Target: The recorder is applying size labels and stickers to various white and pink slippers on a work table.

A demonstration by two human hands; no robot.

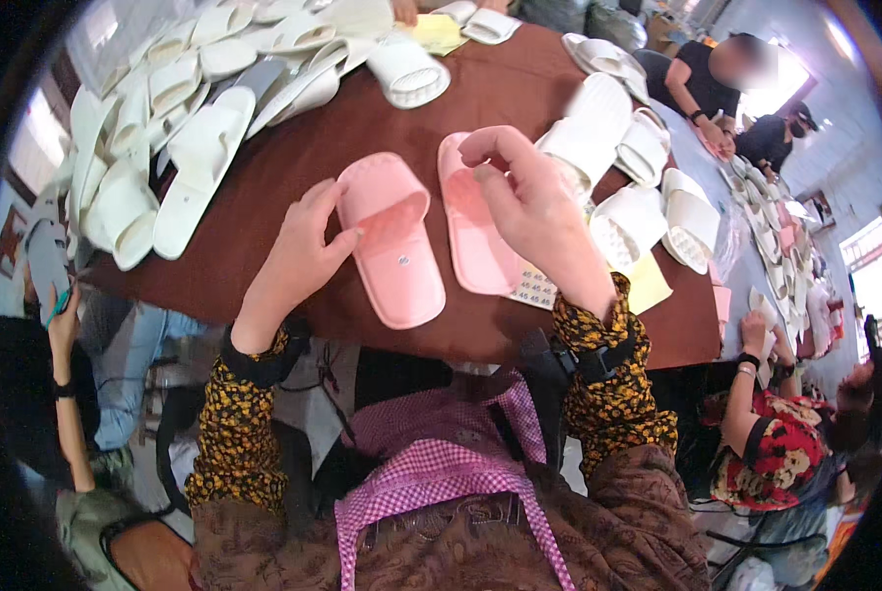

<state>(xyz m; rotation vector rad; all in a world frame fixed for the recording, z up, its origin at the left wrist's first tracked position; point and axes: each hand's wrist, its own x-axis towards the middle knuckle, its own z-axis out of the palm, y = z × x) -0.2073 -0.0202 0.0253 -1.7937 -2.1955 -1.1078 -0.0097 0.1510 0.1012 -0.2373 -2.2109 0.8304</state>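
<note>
Two pink slippers lie side by side in front of me. The left slipper (406, 286) has a small round white sticker on its footbed. Beside its left edge is my left hand (308, 241), fingers stretched and thumb apart, touching or almost touching the edge. Over the right slipper (480, 251) hovers my right hand (534, 197), thumb and index finger pinched together; anything between the tips is too small to make out. A printed sticker sheet (533, 288) lies partly under my right wrist, next to a yellow paper (650, 284).
The brown tabletop (293, 158) carries a heap of white slippers (199, 167) at the left and far side, with more white slippers (628, 222) at the right. A person (702, 89) works at a table beyond; another in a floral top (776, 448) sits at the right.
</note>
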